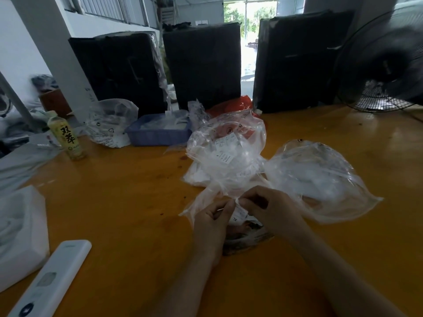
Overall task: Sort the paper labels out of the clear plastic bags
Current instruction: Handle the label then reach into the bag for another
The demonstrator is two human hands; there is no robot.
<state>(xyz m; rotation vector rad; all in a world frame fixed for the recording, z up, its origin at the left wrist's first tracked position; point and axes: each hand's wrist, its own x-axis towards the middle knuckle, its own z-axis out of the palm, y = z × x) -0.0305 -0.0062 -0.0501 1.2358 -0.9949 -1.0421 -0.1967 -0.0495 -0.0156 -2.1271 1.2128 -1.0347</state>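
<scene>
A small white paper label marked XL sits pinched between the left hand and right hand, fingertips closed on it above the glossy orange table. Crinkled clear plastic bags billow just beyond; a blue ribbed plastic tray stands farther back.

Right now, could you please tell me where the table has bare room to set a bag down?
The widest free patch lies between the bottle, the remote and the left hand. The table is also bare right of the clear bags, below the fan. It is crowded from the blue tray to both hands.
</scene>
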